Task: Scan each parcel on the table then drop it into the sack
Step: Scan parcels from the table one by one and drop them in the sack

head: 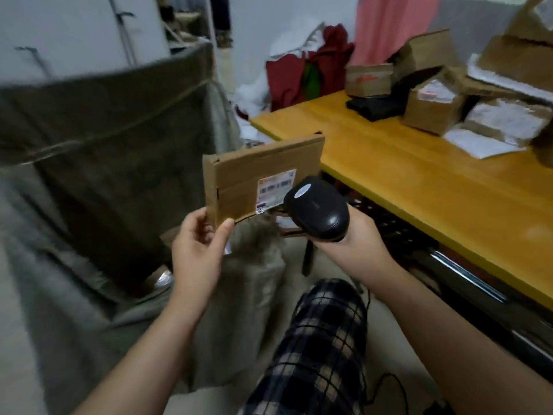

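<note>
Left hand (197, 250): fingers (196, 220) pinched on the lower left corner of the flat brown cardboard parcel (257, 181), which is held upright in mid-air. Right hand (356, 238): black handheld scanner (317, 209) gripped whole and aimed at the white shipping label (276, 187) (barcode seen, print too blurred to be read). Parcel is kept just beside the open grey-green fabric sack (104, 130), likely for a short drop. Beyond, more brown cardboard parcels (434, 106) are piled on the yellow wooden table (419, 181).
</note>
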